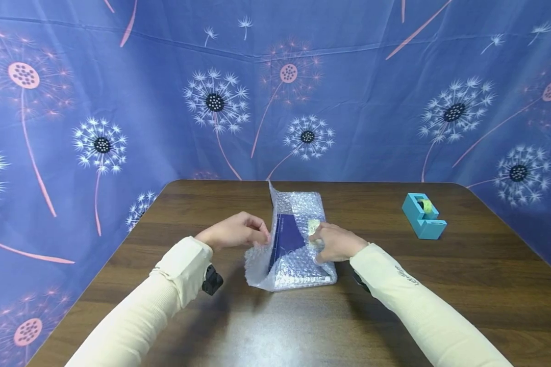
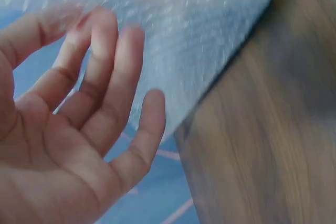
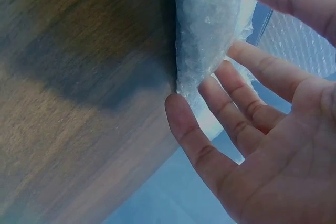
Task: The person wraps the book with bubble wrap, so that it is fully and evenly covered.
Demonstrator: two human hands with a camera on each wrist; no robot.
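A dark blue flat item with small lettering lies partly enclosed in clear bubble wrap on the table. The wrap's left flap stands up beside it. With thumb and fingertips together, my left hand pinches that flap's edge; the left wrist view shows the bubble wrap behind the fingers. My right hand rests its fingertips on the folded wrap at the right, by a small yellowish strip. In the right wrist view its fingers reach loosely along the wrap's side.
A turquoise tape dispenser with a yellow roll stands to the right on the brown wooden table. Behind the table hangs a blue cloth with dandelion prints.
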